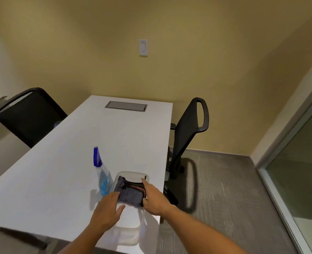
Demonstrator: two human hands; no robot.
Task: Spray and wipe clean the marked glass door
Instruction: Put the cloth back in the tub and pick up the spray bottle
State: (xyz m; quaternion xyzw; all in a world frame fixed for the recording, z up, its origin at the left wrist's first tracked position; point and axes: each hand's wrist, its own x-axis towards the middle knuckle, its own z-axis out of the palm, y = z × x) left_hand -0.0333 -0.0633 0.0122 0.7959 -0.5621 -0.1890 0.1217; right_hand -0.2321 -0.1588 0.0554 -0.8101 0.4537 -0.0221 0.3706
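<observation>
Head view: both hands' fingers (118,196) spread over folded cloths (131,193); no legible writing.

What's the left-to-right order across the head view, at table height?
Left black chair → spray bottle → clear bin holding folded cloths → right black chair → glass door. Both hands overlap the bin, so they are left out.

Two black chairs (28,114) (188,136) flank a white table (60,171) below a wall switch (143,47).
</observation>
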